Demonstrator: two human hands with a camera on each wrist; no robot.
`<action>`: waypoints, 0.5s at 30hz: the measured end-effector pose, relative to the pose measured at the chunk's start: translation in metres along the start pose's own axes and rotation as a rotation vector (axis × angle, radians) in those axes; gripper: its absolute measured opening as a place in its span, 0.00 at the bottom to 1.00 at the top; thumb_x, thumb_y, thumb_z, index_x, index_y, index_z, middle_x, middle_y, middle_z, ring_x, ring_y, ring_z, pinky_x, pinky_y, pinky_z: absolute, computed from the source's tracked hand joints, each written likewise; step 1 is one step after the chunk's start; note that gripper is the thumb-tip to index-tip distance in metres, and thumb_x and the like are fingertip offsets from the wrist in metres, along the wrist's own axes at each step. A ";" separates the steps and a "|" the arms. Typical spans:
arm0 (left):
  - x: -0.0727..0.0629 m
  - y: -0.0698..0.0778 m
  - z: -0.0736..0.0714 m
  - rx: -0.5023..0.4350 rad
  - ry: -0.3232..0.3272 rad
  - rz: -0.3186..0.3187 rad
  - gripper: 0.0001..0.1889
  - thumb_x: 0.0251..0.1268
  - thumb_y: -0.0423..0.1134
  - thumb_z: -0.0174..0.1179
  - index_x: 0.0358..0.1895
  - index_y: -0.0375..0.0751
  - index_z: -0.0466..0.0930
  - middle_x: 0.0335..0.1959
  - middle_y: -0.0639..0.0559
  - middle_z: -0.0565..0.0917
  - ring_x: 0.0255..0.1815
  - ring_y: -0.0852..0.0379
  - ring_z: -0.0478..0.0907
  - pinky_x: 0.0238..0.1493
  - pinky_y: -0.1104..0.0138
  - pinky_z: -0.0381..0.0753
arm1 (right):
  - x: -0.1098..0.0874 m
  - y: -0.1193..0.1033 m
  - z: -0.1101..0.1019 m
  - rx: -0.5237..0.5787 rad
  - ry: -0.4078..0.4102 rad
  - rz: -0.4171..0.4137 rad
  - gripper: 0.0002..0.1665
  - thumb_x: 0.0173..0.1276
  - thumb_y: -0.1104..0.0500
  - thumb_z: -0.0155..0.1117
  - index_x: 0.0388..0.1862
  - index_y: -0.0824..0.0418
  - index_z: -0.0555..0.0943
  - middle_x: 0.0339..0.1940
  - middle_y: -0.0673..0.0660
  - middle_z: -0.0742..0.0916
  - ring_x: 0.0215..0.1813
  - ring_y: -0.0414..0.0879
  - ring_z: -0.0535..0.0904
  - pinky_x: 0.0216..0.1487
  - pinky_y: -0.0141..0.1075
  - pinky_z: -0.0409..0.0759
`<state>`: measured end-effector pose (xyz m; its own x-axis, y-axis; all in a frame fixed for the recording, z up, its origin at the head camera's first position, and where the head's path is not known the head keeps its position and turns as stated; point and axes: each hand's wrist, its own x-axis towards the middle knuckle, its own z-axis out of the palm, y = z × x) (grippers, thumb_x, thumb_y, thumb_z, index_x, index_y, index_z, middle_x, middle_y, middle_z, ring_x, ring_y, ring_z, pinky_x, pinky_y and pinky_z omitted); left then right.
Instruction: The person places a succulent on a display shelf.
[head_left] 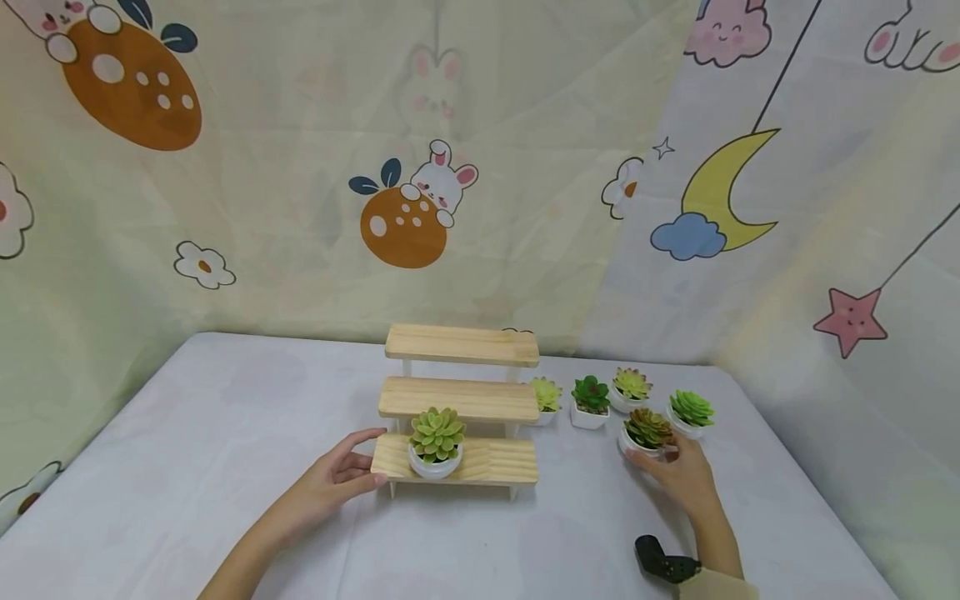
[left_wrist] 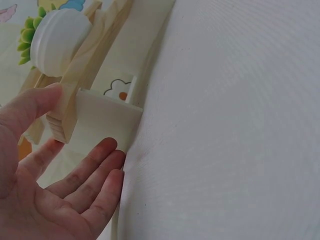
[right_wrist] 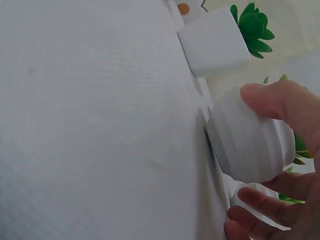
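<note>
A three-tier wooden display stand (head_left: 457,398) stands mid-table. On its bottom tier sits a potted green succulent (head_left: 437,437) in a round white pot. My left hand (head_left: 337,473) holds the left end of that tier between thumb and index finger, the other fingers spread below the board. To the right, my right hand (head_left: 686,475) pinches a reddish-green succulent (head_left: 648,429) by its round white pot (right_wrist: 250,140), thumb on one side and fingers on the other. The pot is close over the tabletop.
Around the right hand are a bright green succulent (head_left: 692,408), a pink-tipped one (head_left: 632,383) and a dark green one in a square pot (head_left: 590,398). A pale yellow-green succulent (head_left: 546,395) is partly behind the stand. A patterned cloth (head_left: 525,167) hangs behind the white table (head_left: 247,392).
</note>
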<state>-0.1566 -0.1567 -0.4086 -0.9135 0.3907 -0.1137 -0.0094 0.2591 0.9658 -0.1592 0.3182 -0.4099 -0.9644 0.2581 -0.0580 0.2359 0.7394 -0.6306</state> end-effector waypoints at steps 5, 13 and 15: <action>0.000 0.000 0.000 0.001 -0.002 -0.005 0.36 0.60 0.43 0.62 0.70 0.46 0.56 0.47 0.41 0.78 0.47 0.53 0.77 0.48 0.64 0.75 | -0.005 -0.007 -0.007 0.021 -0.015 0.038 0.56 0.58 0.38 0.63 0.70 0.73 0.52 0.64 0.74 0.63 0.61 0.65 0.64 0.54 0.55 0.68; 0.000 0.000 -0.001 0.002 -0.005 0.001 0.36 0.60 0.43 0.62 0.70 0.46 0.56 0.47 0.41 0.78 0.48 0.52 0.77 0.48 0.66 0.75 | -0.015 -0.032 -0.019 0.085 -0.013 0.060 0.60 0.57 0.35 0.62 0.71 0.72 0.48 0.67 0.72 0.61 0.64 0.64 0.60 0.55 0.56 0.68; 0.000 0.001 -0.001 0.005 -0.005 0.001 0.36 0.60 0.43 0.62 0.70 0.46 0.56 0.47 0.41 0.78 0.48 0.52 0.77 0.47 0.66 0.75 | -0.018 -0.039 -0.022 0.099 -0.007 0.040 0.60 0.57 0.35 0.63 0.72 0.71 0.47 0.67 0.72 0.62 0.64 0.63 0.61 0.55 0.55 0.69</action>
<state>-0.1569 -0.1576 -0.4077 -0.9116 0.3951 -0.1133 -0.0062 0.2625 0.9649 -0.1482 0.2983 -0.3667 -0.9554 0.2814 -0.0895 0.2611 0.6636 -0.7011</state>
